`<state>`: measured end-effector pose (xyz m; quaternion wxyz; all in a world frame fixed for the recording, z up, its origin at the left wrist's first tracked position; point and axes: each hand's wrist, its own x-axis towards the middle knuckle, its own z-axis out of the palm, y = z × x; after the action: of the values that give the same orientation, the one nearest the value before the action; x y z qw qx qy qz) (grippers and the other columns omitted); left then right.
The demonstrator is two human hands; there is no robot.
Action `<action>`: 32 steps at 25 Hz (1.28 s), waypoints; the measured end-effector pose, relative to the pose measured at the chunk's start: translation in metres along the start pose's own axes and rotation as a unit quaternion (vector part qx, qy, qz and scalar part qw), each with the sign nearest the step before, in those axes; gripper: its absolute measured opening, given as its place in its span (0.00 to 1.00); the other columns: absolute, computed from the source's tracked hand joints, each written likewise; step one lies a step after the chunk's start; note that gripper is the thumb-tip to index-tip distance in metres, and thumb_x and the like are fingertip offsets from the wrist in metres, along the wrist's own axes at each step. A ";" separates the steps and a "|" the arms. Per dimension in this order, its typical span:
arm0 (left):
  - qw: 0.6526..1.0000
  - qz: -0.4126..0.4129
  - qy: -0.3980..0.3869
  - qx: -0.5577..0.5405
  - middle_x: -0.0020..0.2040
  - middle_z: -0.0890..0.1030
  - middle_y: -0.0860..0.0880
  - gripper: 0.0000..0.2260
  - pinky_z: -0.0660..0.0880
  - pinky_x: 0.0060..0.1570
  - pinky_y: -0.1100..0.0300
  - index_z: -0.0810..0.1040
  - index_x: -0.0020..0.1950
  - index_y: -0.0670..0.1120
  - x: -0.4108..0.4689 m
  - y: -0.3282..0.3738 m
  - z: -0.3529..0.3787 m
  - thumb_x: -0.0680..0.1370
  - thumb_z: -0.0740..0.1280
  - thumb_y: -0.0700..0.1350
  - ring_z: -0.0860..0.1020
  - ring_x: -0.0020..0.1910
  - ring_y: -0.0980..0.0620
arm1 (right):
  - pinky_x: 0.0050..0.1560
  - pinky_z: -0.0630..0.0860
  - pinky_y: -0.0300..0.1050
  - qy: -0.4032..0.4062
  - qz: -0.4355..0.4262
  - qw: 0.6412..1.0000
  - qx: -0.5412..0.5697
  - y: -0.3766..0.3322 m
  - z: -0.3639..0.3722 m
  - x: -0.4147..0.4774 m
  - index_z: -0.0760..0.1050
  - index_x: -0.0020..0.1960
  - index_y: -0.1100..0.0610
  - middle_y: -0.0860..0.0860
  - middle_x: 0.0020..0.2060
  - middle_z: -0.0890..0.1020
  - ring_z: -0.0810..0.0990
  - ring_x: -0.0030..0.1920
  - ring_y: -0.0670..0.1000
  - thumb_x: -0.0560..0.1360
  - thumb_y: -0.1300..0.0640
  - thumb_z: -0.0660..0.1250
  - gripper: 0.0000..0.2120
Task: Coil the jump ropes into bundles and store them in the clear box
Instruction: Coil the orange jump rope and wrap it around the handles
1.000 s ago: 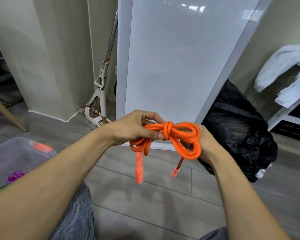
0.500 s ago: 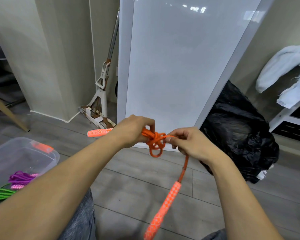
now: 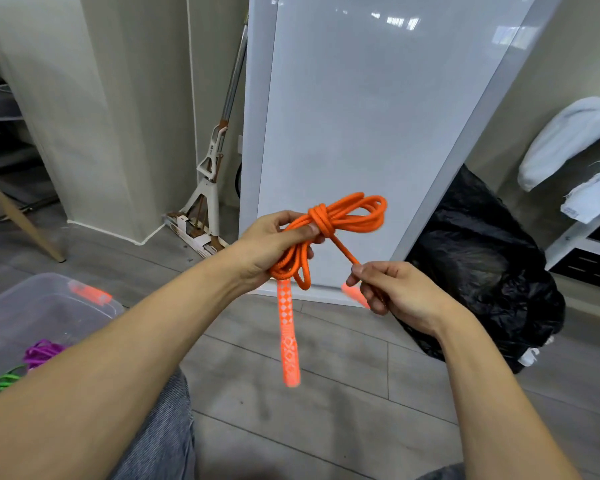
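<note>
Braided orange rope [image 3: 347, 213] — knotted coil — gripped by both hands.

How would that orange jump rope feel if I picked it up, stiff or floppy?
Probably floppy: the orange jump rope droops in soft loops from the left hand. Its handle hangs straight, so likely stiff. The wrap around the middle should keep the bundle together.

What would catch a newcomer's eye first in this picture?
The bright orange jump rope, knotted into a bundle at mid-frame, is held in the left-hand grip while the right-hand grip pinches its loose strand; one patterned handle dangles below. Next come the clear box at lower left, with a purple rope and a green rope inside, and the black bag on the floor at right.
</note>
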<state>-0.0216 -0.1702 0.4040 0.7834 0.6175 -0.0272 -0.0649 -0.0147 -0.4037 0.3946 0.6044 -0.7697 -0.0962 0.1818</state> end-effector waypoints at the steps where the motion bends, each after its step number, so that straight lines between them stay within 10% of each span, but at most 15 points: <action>1: 0.999 -0.003 0.038 0.001 0.43 0.85 0.44 0.10 0.77 0.37 0.59 0.78 0.57 0.40 0.005 -0.004 -0.001 0.77 0.70 0.41 0.81 0.32 0.52 | 0.30 0.64 0.44 -0.013 0.010 1.000 -0.001 0.001 0.000 0.000 0.83 0.44 0.59 0.55 0.30 0.75 0.70 0.26 0.51 0.79 0.55 0.67 0.10; 6: 0.982 -0.028 0.186 -0.002 0.44 0.85 0.43 0.14 0.74 0.35 0.59 0.80 0.58 0.39 0.024 -0.016 -0.019 0.75 0.73 0.42 0.81 0.39 0.48 | 0.41 0.79 0.45 -0.086 0.103 0.991 -0.016 0.001 -0.008 -0.009 0.81 0.50 0.64 0.58 0.36 0.81 0.80 0.35 0.54 0.80 0.57 0.66 0.10; 11: 0.971 -0.081 0.224 0.025 0.47 0.82 0.38 0.13 0.76 0.46 0.51 0.81 0.57 0.40 0.027 -0.021 -0.035 0.73 0.74 0.38 0.79 0.45 0.43 | 0.31 0.71 0.39 -0.069 0.106 0.991 -0.039 -0.008 -0.020 -0.026 0.82 0.54 0.63 0.56 0.36 0.78 0.75 0.32 0.49 0.79 0.61 0.66 0.09; 16: 0.975 -0.095 0.165 0.119 0.43 0.83 0.43 0.19 0.77 0.40 0.57 0.80 0.58 0.43 0.020 -0.030 -0.018 0.69 0.78 0.39 0.80 0.39 0.48 | 0.29 0.58 0.43 0.051 -0.037 0.997 0.051 -0.027 -0.009 -0.019 0.84 0.57 0.54 0.50 0.29 0.63 0.62 0.28 0.49 0.74 0.49 0.69 0.15; 25: 0.965 -0.077 0.107 0.226 0.47 0.83 0.46 0.18 0.77 0.35 0.63 0.73 0.60 0.46 0.008 -0.028 0.001 0.74 0.75 0.44 0.83 0.39 0.53 | 0.36 0.77 0.47 0.210 -0.091 0.971 0.063 -0.027 0.040 0.005 0.76 0.54 0.60 0.48 0.26 0.76 0.76 0.28 0.50 0.79 0.54 0.68 0.09; 32: 0.947 0.000 0.033 0.318 0.47 0.83 0.46 0.16 0.77 0.39 0.61 0.71 0.59 0.47 0.003 -0.022 0.005 0.77 0.71 0.50 0.83 0.44 0.51 | 0.38 0.74 0.50 0.341 -0.111 0.933 -0.006 -0.026 0.036 0.007 0.75 0.46 0.50 0.51 0.29 0.76 0.76 0.29 0.50 0.79 0.49 0.68 0.06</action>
<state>-0.0205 -0.1801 0.3838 0.5467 0.8364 -0.0201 -0.0328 -0.0205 -0.3626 0.4109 0.6125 -0.7733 0.0297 -0.1609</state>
